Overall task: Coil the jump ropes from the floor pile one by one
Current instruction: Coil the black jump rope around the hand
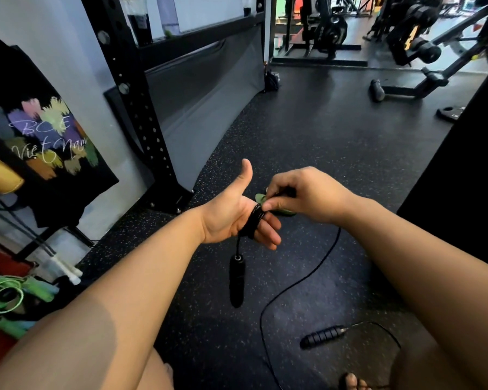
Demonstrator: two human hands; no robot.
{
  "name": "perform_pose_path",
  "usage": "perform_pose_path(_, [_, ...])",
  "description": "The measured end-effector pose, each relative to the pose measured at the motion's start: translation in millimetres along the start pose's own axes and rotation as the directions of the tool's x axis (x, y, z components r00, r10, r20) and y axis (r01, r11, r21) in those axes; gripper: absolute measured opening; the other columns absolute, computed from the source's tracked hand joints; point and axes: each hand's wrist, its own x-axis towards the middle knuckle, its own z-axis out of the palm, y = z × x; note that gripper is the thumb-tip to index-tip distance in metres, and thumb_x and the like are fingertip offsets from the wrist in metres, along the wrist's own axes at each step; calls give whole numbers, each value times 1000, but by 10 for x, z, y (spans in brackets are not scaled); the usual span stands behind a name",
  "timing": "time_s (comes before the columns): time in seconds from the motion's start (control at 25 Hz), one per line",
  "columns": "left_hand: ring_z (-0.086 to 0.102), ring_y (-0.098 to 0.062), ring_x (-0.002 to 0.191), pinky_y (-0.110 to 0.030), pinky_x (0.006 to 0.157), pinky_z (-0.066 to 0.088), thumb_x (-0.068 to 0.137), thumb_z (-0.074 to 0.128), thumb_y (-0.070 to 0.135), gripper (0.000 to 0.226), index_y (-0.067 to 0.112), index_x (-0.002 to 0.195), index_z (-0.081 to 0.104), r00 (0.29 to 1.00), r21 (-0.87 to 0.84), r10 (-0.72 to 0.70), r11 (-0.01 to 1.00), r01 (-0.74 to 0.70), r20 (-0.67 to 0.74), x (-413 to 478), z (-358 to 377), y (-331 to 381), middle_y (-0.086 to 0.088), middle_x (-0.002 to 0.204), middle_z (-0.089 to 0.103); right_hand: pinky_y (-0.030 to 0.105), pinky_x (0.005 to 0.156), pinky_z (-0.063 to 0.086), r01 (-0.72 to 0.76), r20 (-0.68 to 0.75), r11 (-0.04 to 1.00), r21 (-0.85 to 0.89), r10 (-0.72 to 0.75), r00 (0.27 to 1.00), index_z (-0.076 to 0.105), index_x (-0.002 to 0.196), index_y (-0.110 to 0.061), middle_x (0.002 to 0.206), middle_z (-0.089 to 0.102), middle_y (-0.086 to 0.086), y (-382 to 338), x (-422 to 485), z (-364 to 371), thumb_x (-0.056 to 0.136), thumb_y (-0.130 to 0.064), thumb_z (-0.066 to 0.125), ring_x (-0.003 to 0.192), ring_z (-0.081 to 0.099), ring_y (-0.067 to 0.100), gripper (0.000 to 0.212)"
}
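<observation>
My left hand (231, 218) is held palm up with the thumb raised, and several turns of a black jump rope (253, 223) are wound around its fingers. One black handle (236, 281) dangles below that hand. My right hand (302, 194) pinches the rope just above the left fingers. From there the cord (299, 282) trails down to the floor, and the second black handle (321, 336) lies near my knee. A green object (276, 207) lies on the floor behind my hands, mostly hidden.
A coiled green jump rope (4, 298) lies at the lower left beside a white one (65, 270). A black rack upright (141, 108) stands to the left, with a black printed bag (45, 142) hanging. Weight machines (406, 43) fill the far right. Speckled rubber floor (307, 130) stretches ahead.
</observation>
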Motion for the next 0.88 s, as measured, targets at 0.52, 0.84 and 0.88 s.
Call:
perform_pose_path(0.52, [68,-36,103,-39,101,51,65,12,101,124,-3,111,64,875,-595,396,644,-480,-277,-87,-96,73,-17,99,73,32,63,47,-413,246,690,594,333,910,58,81,-12,66,63,11,-40,-75,632,108,-32,38,62,59,25,39])
perform_pose_path(0.84, [68,-31,115,-45,118,32,81,5,89,118,-5,135,49,723,-327,256,762,-560,-642,-16,-270,85,-20,119,72,29,56,43,-476,518,791,384,242,820,66,86,-17,58,55,1,-325,-47,377,107,-34,40,50,55,16,36])
perform_pose_path(0.88, [69,-28,114,-45,120,28,81,1,88,116,-3,135,50,739,-252,230,841,-478,-634,6,-261,62,-18,117,73,28,55,44,-396,445,863,313,235,864,67,84,-21,57,53,-2,-374,-21,326,106,-35,42,48,53,12,37])
